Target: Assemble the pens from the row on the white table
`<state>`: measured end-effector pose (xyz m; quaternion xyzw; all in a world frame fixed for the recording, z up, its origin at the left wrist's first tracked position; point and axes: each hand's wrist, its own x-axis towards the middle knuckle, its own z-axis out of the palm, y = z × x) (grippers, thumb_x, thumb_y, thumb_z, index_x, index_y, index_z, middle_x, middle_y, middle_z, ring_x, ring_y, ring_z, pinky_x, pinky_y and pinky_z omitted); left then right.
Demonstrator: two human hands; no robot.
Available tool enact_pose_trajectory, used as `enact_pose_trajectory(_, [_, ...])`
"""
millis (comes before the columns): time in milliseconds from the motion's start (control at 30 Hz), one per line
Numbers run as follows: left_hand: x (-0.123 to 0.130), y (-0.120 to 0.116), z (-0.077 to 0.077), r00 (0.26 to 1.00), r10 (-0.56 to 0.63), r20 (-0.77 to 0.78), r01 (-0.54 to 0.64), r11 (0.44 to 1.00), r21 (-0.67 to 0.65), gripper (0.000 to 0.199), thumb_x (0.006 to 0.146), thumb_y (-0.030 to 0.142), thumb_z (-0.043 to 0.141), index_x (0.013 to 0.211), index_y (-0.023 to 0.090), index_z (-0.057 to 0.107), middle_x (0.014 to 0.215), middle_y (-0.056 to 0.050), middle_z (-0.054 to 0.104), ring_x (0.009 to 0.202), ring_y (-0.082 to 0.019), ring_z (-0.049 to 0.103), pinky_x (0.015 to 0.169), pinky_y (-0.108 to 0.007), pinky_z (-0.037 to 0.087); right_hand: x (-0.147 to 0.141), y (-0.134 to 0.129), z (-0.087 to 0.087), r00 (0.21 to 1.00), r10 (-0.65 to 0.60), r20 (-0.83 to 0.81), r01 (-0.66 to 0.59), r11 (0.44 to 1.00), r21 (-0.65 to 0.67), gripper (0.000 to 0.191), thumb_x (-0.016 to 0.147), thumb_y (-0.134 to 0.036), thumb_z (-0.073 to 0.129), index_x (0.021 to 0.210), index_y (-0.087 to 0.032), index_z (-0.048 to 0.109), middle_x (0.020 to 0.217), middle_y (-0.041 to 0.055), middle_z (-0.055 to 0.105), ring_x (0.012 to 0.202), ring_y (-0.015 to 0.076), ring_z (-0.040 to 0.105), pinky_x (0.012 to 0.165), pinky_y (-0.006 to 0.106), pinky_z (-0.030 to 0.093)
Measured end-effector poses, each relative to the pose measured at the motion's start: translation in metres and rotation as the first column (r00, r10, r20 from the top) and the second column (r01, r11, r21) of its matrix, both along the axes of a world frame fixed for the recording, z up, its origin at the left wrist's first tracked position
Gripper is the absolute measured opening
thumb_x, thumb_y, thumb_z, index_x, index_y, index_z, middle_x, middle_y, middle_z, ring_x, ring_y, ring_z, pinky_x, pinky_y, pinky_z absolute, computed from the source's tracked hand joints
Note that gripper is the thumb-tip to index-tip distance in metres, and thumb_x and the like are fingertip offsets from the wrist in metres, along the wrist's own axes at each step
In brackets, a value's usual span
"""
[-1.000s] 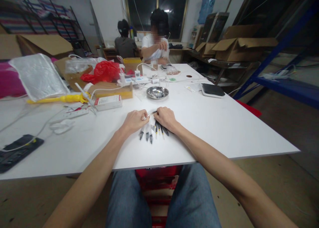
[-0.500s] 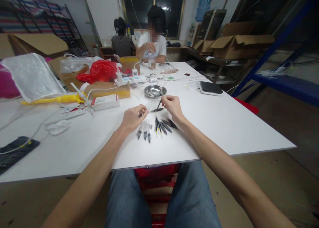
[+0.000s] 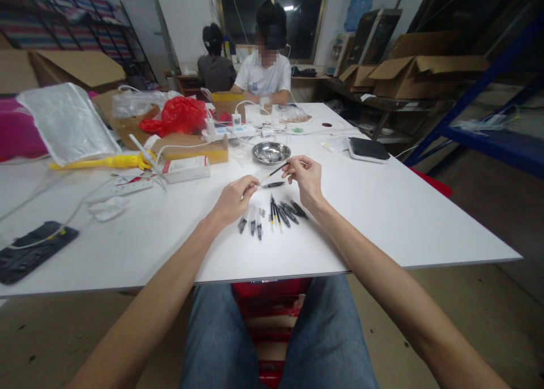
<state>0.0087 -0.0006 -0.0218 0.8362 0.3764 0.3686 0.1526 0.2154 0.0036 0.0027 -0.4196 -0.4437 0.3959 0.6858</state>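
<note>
My left hand (image 3: 235, 198) pinches a thin pen part with a black tip (image 3: 272, 184), held level just above the white table (image 3: 382, 213). A short way to its right, my right hand (image 3: 306, 177) grips a black pen piece (image 3: 278, 169) between thumb and fingers, tilted up toward the left. Beneath both hands several black and clear pen parts (image 3: 272, 214) lie in a loose row on the table.
A steel bowl (image 3: 271, 152) stands just beyond my hands. A cardboard box (image 3: 193, 149), a white carton (image 3: 187, 169), a red bag (image 3: 182, 115), cables and a power strip crowd the left. A black scale (image 3: 368, 149) lies right. Two people sit at the far end.
My hands, pressed together over the pen parts a second ago, have pulled apart. The right hand has risen with the black piece, and the left keeps the thin part.
</note>
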Motion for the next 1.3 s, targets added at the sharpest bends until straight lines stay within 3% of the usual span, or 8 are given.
enact_pose_trajectory(367, [0.002,-0.005,0.004,0.999,-0.008,0.041,0.010,0.999,-0.041,0.020,0.097,0.034,0.049,0.098,0.018,0.062,0.078,0.000,0.060,0.070,-0.013,0.054,0.066,-0.025,0.040,-0.002,-0.001,-0.006,0.995,0.078,0.066,-0.082,0.995,0.057,0.027,0.082,-0.041,0.071,0.081,-0.017,0.057,0.065,0.0008,0.069,0.053,0.0120,0.065,0.044,0.019,0.045])
enact_pose_trajectory(533, [0.001,-0.003,0.003,0.995,0.032,0.093,-0.028,0.999,-0.039,0.018,0.096,0.033,0.051,0.093,0.018,0.061,0.071,0.002,0.057,0.064,-0.012,0.051,0.064,-0.025,0.038,-0.004,-0.008,-0.003,0.923,0.317,0.218,-0.340,0.937,0.076,0.040,0.078,-0.053,0.075,0.082,-0.017,0.058,0.072,0.0047,0.072,0.059,0.0161,0.070,0.047,0.022,0.051])
enact_pose_trajectory(633, [-0.001,0.000,0.001,0.994,0.063,0.095,-0.061,0.998,-0.026,0.014,0.094,0.029,0.051,0.092,0.018,0.060,0.071,0.001,0.059,0.064,-0.013,0.053,0.063,-0.025,0.039,-0.004,-0.011,-0.002,0.856,0.394,0.334,-0.435,0.899,0.052,0.045,0.079,-0.058,0.074,0.082,-0.016,0.058,0.071,0.0056,0.072,0.054,0.0153,0.068,0.041,0.020,0.044])
enact_pose_trajectory(800, [0.000,-0.003,0.002,0.997,0.070,0.010,-0.071,0.997,0.043,0.014,0.096,0.027,0.048,0.096,0.019,0.060,0.081,-0.002,0.066,0.075,-0.016,0.061,0.071,-0.027,0.043,-0.004,-0.016,-0.006,0.813,0.379,0.443,-0.406,0.913,-0.036,0.051,0.085,-0.066,0.065,0.070,-0.018,0.055,0.051,0.0004,0.062,0.035,0.0096,0.050,0.035,0.021,0.030])
enact_pose_trajectory(900, [0.004,-0.009,0.003,0.997,0.032,-0.076,-0.026,0.997,0.076,0.018,0.098,0.031,0.048,0.105,0.021,0.061,0.094,-0.003,0.071,0.086,-0.018,0.066,0.076,-0.027,0.044,-0.004,-0.018,-0.008,0.772,0.447,0.452,-0.451,0.886,-0.106,0.051,0.087,-0.065,0.063,0.069,-0.018,0.057,0.045,-0.0026,0.056,0.032,0.0081,0.041,0.035,0.022,0.026])
enact_pose_trajectory(1067, [0.004,-0.011,0.002,0.982,0.117,-0.145,-0.093,0.982,0.167,0.029,0.103,0.035,0.040,0.094,0.022,0.064,0.089,-0.001,0.072,0.080,-0.017,0.065,0.072,-0.027,0.041,0.007,-0.016,-0.001,0.560,0.612,0.559,-0.606,0.762,-0.229,0.037,0.080,-0.048,0.076,0.081,-0.012,0.070,0.062,0.0021,0.067,0.053,0.0111,0.054,0.053,0.024,0.039])
enact_pose_trajectory(1200, [-0.001,-0.005,0.000,0.975,0.158,-0.157,-0.131,0.977,0.169,0.029,0.103,0.035,0.041,0.091,0.021,0.064,0.088,-0.002,0.072,0.078,-0.017,0.064,0.071,-0.028,0.040,0.018,-0.015,0.006,0.326,0.594,0.736,-0.650,0.706,-0.281,0.021,0.076,-0.031,0.081,0.086,-0.013,0.077,0.077,0.0035,0.070,0.070,0.0137,0.055,0.065,0.026,0.040])
enact_pose_trajectory(1300, [-0.002,-0.003,0.000,0.973,0.165,-0.160,-0.143,0.980,0.140,0.027,0.102,0.034,0.043,0.091,0.022,0.065,0.088,-0.002,0.072,0.079,-0.018,0.064,0.071,-0.029,0.040,0.018,-0.017,0.006,0.209,0.567,0.797,-0.699,0.657,-0.283,0.014,0.079,-0.023,0.078,0.090,-0.015,0.079,0.081,0.0031,0.068,0.076,0.0147,0.055,0.072,0.027,0.042])
